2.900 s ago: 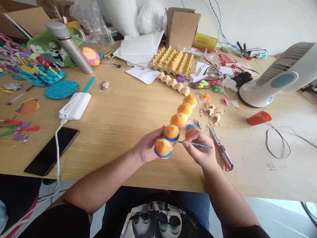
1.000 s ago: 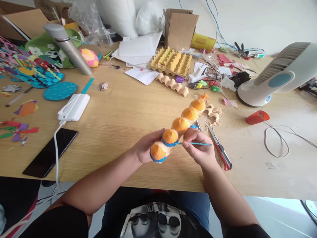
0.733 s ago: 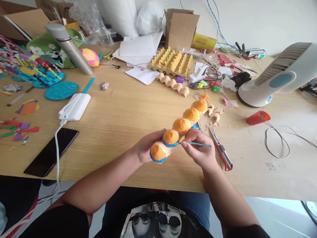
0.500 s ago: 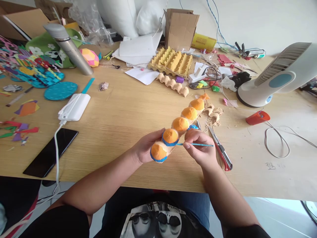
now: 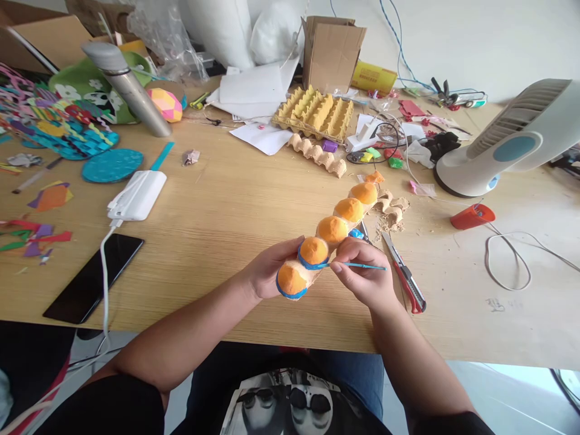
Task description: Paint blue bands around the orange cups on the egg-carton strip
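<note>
My left hand [image 5: 268,269] grips the near end of an egg-carton strip [image 5: 332,230] with several orange-painted bumps. The two nearest bumps have blue rings round their bases. My right hand [image 5: 366,275] pinches a thin blue paintbrush [image 5: 360,266], its tip touching the blue ring of the second bump. The strip runs away to the upper right, its far end near cardboard scraps [image 5: 392,205].
A red-handled utility knife [image 5: 405,275] lies right of my right hand. A white desk fan [image 5: 512,139], an orange cap [image 5: 472,216] and a white cable loop [image 5: 510,260] sit at right. A black phone [image 5: 93,277], a white power bank [image 5: 138,194], a yellow egg tray [image 5: 315,112].
The strip's far end has swung a little to the right since the earliest frame. The brush tip has shifted slightly along the second bump's blue ring. Both hands keep their hold.
</note>
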`<state>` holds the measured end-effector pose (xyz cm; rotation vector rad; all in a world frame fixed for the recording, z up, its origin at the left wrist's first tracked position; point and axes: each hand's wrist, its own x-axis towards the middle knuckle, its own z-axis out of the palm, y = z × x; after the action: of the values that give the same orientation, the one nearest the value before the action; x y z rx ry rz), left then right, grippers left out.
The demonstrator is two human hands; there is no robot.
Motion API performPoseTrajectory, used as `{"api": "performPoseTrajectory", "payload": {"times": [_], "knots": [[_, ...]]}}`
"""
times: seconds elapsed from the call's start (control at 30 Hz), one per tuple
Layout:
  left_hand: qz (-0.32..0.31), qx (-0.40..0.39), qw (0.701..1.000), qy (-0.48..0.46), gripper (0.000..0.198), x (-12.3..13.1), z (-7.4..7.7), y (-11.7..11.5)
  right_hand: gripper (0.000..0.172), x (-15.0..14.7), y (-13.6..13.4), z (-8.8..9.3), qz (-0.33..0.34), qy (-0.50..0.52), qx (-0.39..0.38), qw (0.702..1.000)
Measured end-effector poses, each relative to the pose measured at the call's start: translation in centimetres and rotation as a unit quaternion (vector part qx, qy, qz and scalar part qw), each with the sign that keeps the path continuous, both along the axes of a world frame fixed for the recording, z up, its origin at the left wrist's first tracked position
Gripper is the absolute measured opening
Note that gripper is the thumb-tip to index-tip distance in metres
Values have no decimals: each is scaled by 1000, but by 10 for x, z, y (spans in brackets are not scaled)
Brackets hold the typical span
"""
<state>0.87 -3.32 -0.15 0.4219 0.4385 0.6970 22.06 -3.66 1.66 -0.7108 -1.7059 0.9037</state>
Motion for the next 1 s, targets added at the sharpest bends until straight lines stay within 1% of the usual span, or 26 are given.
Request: {"api": "performPoseTrajectory", "payload": {"times": [0.1,0.27,0.4,0.47,0.53,0.63,0.73,0.83,1.0], "knots": [[3,3,1000,-5,30,0,1,0,21,-1,0,0,-16,-9,7,1000],[-5,0,1000,12,31,0,2,0,23,0,-1,0,0,2,7,1000],[-2,2,1000,8,31,0,1,0,20,0,-1,0,-22,-8,7,1000],[-1,1,1000,8,31,0,1,0,20,0,-2,1,-22,-7,3,1000],[5,1,1000,10,31,0,1,0,23,0,-2,1,-13,2,-18,1000],[17,3,1000,9,32,0,2,0,30,0,-1,0,3,30,-75,997],[18,8,1000,4,31,0,2,0,36,0,0,-3,-3,51,-120,991],[10,12,1000,-11,31,1,3,0,39,0,2,-6,-12,56,-141,988],[0,17,1000,-12,35,1,4,0,38,-1,1,-8,2,64,-160,985]]}}
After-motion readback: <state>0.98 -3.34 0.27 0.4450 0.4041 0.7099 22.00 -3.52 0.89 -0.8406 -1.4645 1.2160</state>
